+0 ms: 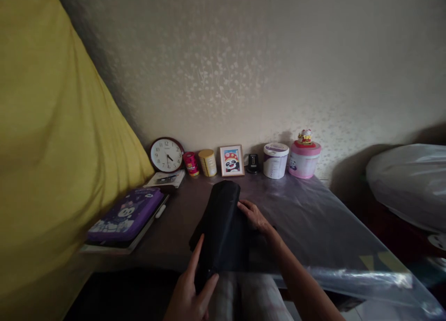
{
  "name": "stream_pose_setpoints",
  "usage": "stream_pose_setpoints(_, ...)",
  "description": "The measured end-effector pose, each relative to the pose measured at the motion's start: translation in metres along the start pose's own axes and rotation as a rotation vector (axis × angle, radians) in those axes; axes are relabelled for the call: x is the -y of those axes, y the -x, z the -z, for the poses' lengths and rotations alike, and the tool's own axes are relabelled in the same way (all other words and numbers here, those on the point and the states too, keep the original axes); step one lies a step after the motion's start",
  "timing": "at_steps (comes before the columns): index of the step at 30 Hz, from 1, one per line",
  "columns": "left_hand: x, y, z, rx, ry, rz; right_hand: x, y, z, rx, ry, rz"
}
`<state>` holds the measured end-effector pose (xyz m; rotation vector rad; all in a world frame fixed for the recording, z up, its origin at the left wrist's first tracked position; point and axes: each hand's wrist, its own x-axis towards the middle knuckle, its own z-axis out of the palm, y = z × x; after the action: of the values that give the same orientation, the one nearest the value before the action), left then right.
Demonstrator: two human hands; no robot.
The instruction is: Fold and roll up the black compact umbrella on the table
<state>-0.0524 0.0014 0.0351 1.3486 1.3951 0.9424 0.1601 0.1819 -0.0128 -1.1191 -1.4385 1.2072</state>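
A long black bundle, smooth like rolled or folded fabric, slants over the front edge of the table. I cannot make out what kind of thing it is. Thumb and fingers of my left hand grip its near end from the left and below. Farther up, my right hand is closed against its right side, with the fingertips on the dark surface. The undersides of both hands are hidden by the bundle.
Left on the table lies a purple case on flat books. Along the wall stand a round clock, a pink can, a yellow-lidded jar, a panda picture frame and two tubs. A yellow curtain hangs left.
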Motion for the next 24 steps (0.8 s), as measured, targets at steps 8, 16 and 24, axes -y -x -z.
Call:
stream_pose_setpoints(8, 0.006, -0.003, -0.001, 0.034, 0.053, 0.027, -0.015, 0.004, 0.021, 0.074, -0.335, -0.281)
stream_pose_setpoints(16, 0.01, 0.001, 0.009, 0.035, -0.022, -0.244, 0.009, -0.011, 0.024, 0.018, -0.207, -0.067)
stream_pose_setpoints(24, 0.013, -0.007, 0.013, 0.111, -0.023, -0.186, 0.016, -0.003, 0.025, 0.021, -0.063, -0.201)
